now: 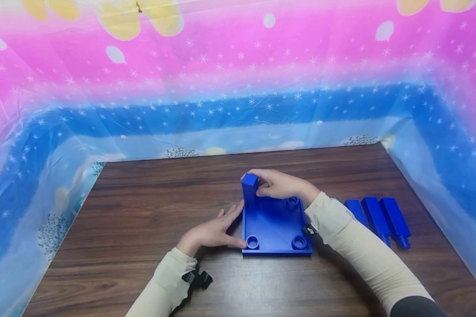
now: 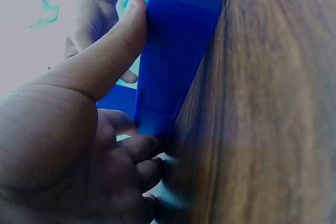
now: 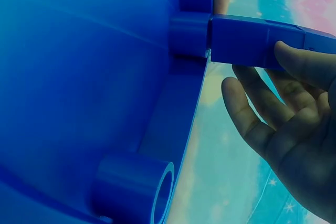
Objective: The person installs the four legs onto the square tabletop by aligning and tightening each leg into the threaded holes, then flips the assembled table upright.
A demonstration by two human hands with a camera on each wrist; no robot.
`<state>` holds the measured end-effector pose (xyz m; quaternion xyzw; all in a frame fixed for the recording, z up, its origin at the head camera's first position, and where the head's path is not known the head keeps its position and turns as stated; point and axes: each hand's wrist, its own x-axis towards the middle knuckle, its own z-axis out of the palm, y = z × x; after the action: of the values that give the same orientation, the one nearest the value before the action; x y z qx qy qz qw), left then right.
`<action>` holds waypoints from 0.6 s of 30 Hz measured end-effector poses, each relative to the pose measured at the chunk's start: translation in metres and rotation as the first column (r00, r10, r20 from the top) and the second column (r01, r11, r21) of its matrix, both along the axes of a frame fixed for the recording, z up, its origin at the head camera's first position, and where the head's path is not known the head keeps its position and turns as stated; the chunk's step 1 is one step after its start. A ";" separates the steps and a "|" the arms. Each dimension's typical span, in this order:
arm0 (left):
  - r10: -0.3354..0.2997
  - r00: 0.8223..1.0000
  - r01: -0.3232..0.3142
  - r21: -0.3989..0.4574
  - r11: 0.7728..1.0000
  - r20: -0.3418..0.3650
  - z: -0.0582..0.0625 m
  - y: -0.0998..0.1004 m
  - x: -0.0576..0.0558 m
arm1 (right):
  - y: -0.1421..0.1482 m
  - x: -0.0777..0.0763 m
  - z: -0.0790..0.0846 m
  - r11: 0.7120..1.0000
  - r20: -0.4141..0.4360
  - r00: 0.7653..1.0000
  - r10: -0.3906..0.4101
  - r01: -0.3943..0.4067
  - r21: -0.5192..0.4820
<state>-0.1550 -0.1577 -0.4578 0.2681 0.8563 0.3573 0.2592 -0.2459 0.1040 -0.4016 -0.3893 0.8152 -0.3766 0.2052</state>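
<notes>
My right hand (image 1: 281,184) pinches a blue square leg (image 1: 250,189) between thumb and fingers. The leg stands upright over the far left corner of a square blue tabletop (image 1: 275,224). In the right wrist view, its end lines up with the rim of a round socket (image 3: 189,34), a thin dark line between them. My left hand (image 1: 214,231) rests against the left side of the tabletop, fingers stretched toward the far corner. Its thumb touches the near left corner, beside another socket (image 1: 252,242). The left wrist view shows that thumb straight against the tabletop's edge.
Several more blue legs (image 1: 394,215) lie side by side on the wooden table (image 1: 162,198) at right, narrower ends toward me, one partly behind my right sleeve. A near right socket (image 1: 299,242) and a far right one (image 1: 292,203) show. A patterned cloth (image 1: 238,110) surrounds the table.
</notes>
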 end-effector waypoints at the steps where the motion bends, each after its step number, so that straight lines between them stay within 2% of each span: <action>1: 0.002 1.000 -0.002 -0.006 1.000 0.002 0.000 0.000 0.000 | 0.000 0.000 0.000 1.000 -0.008 1.000 -0.001 0.002 0.007; 18: 0.000 1.000 -0.001 -0.018 1.000 -0.009 -0.001 0.000 -0.001 | 0.004 0.006 -0.006 0.999 -0.099 0.995 -0.032 0.030 -0.023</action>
<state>-0.1556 -0.1579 -0.4586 0.2671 0.8607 0.3484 0.2578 -0.2396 0.1078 -0.4076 -0.3971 0.8262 -0.3685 0.1547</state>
